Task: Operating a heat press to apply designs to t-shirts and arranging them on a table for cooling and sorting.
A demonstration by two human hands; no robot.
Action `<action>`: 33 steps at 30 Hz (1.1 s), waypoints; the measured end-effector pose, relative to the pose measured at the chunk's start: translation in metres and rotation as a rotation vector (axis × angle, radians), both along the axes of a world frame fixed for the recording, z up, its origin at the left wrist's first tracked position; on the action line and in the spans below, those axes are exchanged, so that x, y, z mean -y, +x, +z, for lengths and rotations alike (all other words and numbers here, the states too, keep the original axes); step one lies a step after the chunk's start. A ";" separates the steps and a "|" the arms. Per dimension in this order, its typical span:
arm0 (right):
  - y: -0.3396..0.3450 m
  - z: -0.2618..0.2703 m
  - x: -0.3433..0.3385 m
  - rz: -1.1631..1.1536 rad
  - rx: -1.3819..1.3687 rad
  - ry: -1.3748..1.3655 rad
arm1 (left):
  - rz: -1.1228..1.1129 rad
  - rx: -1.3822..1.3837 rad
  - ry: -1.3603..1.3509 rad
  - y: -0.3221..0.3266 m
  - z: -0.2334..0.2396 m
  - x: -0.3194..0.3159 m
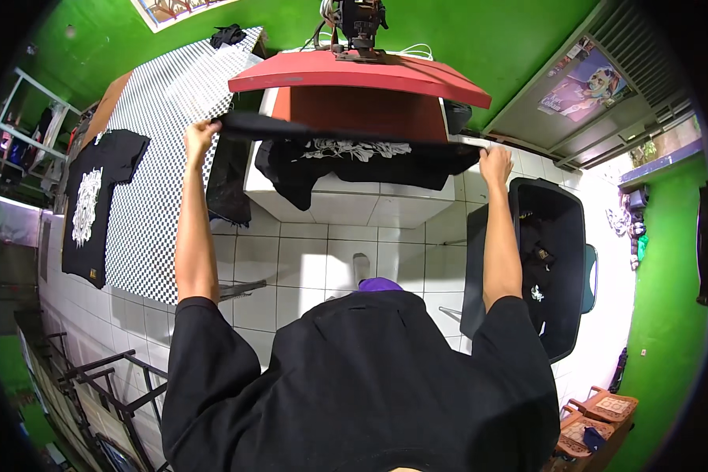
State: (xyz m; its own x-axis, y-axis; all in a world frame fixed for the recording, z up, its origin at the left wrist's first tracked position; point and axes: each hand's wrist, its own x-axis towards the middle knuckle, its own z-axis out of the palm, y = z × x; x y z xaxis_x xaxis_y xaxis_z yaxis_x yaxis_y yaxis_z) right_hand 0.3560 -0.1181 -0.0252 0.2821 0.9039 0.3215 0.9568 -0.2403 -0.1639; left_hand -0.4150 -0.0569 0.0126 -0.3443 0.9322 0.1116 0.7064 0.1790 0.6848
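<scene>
A black T-shirt [389, 168] with a white print is stretched between my two hands. My left hand [200, 140] grips one end of its upper edge, beside the checkered table. At the other end my right hand [497, 164] pinches the cloth. Between them the shirt hangs over the front of a white-tiled block [342, 207], and folds hide most of the print. Behind the cloth lies a reddish-brown press bed [366, 112]. Above that bed the red upper plate [360, 79] of a heat press is raised.
On the checkered table [147, 224] to the left lies another printed black T-shirt [88, 206]. A large black bin [575, 224] holding dark garments stands at the right. Black metal frames [133, 377] stand lower left, and wooden chairs [602, 407] lower right.
</scene>
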 end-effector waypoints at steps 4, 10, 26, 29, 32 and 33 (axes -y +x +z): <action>0.000 -0.067 -0.049 -0.159 -0.335 -0.278 | -0.116 -0.269 -0.316 0.030 -0.078 -0.012; 0.024 -0.104 -0.086 -0.240 -1.313 -0.499 | -0.052 0.716 -0.894 0.072 -0.069 -0.004; -0.046 -0.159 -0.259 0.549 -1.864 0.191 | -0.393 -0.403 0.402 0.158 -0.184 -0.159; -0.049 -0.196 -0.304 0.899 -1.778 0.303 | -0.569 -0.227 0.425 0.136 -0.201 -0.219; -0.056 -0.221 -0.345 1.068 -1.751 0.379 | -0.475 -0.382 0.525 0.125 -0.230 -0.278; -0.057 -0.228 -0.359 1.066 -1.736 0.399 | -0.471 -0.496 0.567 0.119 -0.241 -0.297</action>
